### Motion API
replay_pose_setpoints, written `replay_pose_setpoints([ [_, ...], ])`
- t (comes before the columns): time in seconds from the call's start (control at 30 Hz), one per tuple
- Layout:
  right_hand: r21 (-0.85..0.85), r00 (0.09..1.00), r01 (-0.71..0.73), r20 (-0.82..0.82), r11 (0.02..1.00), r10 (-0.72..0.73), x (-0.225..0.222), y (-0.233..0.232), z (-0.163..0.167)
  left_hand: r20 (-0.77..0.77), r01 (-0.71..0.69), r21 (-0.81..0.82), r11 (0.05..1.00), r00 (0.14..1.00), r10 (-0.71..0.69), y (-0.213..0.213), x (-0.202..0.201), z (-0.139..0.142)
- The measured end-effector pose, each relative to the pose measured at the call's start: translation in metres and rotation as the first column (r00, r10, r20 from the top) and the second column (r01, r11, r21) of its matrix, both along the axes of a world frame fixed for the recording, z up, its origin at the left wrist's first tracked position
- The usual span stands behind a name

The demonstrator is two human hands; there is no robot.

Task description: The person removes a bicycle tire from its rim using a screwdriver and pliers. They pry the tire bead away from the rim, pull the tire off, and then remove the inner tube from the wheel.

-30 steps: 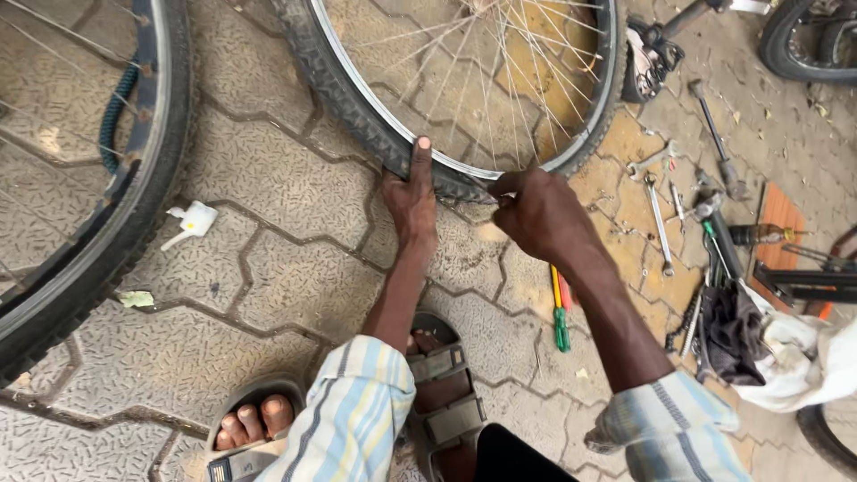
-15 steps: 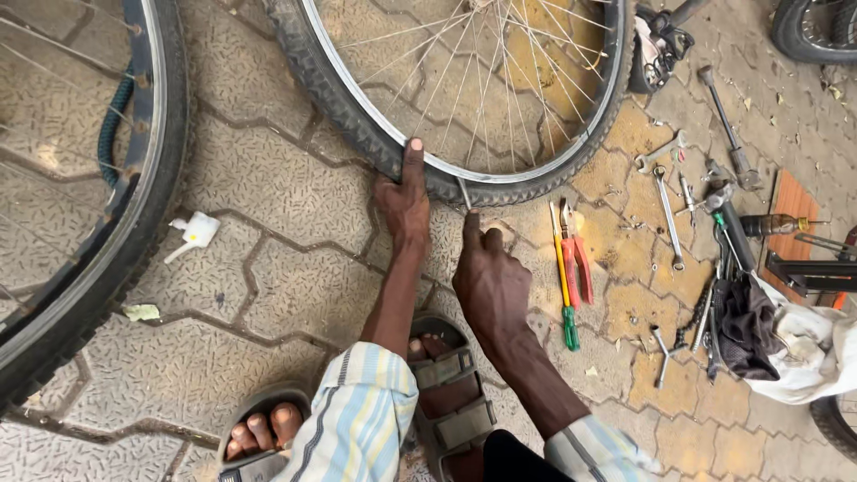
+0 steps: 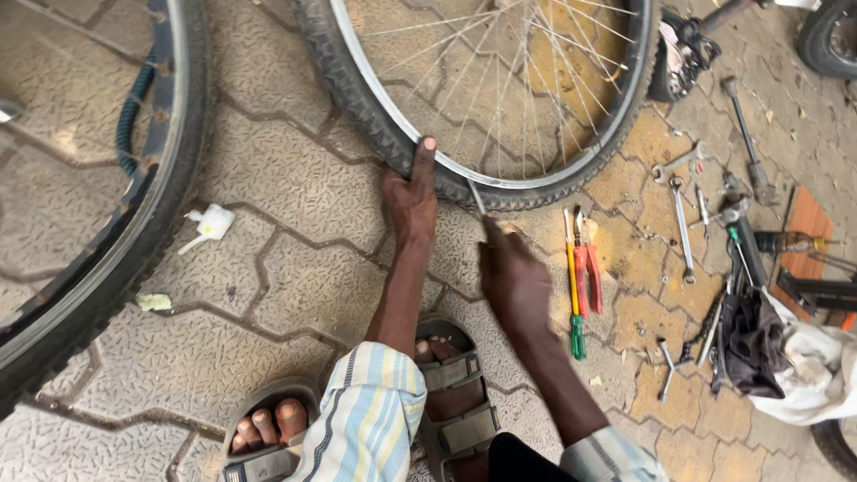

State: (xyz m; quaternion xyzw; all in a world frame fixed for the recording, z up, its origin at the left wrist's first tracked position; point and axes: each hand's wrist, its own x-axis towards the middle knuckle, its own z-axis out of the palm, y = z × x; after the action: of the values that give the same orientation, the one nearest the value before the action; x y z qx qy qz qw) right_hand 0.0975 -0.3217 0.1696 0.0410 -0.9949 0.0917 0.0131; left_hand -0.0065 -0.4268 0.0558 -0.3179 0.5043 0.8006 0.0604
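**Tyre lever stuck in at the rim, both hands on the wheel**

So the bicycle wheel (image 3: 500, 98) stands upright on the paving, its knobbly tyre (image 3: 357, 98) touching the ground near the top middle of the view, with the shiny rim and spokes above it. The left hand (image 3: 409, 198) is clamped on the tyre at the bottom of the wheel, with the thumb stretched up across the sidewall to the rim edge. Just to the right of it, a thin metal tyre lever (image 3: 478, 198) is poked in between tyre and rim, and the right hand (image 3: 516, 278) is closed around its lower end, fingers curled tight.

Both feet are in grey sandals (image 3: 451, 402) right below the hands, and the sleeves are striped.

Beside the right hand on the pavers lie a yellow-and-green screwdriver (image 3: 572, 277) and red-handled pliers (image 3: 586, 268), side by side. Further right there's a scatter of spanners (image 3: 681, 223), a dark rag (image 3: 754, 344) and a white cloth (image 3: 817, 375).

Off to the left another big wheel (image 3: 107, 223) leans in, with a small white bottle (image 3: 210, 223) near it on the ground.
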Motion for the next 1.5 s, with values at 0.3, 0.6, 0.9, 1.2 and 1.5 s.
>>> replay_pose_setpoints([
  [0.3,-0.044,0.857,0.305,0.449,0.951,-0.254,-0.021,0.037,0.045,0.131,0.059,-0.03,0.998,0.99,-0.055,0.007,0.023,0.007],
  [0.6,0.172,0.988,0.09,0.109,0.981,-0.11,0.023,0.006,0.054,0.026,0.062,-0.19,0.98,0.998,-0.058,0.008,0.036,0.015],
  [0.9,0.389,0.972,-0.233,0.128,0.891,0.198,-0.004,0.016,0.034,0.155,0.153,-0.192,0.969,0.98,-0.124,0.007,0.019,0.005],
  [1.2,0.273,0.859,-0.391,0.452,0.879,0.242,-0.079,0.028,0.08,0.08,0.118,-0.145,0.982,0.991,-0.107,-0.003,0.008,0.011],
  [1.5,0.204,0.927,-0.28,0.311,0.938,0.209,-0.054,0.026,0.068,0.081,0.115,-0.154,0.981,0.991,-0.104,-0.012,0.018,0.014],
])
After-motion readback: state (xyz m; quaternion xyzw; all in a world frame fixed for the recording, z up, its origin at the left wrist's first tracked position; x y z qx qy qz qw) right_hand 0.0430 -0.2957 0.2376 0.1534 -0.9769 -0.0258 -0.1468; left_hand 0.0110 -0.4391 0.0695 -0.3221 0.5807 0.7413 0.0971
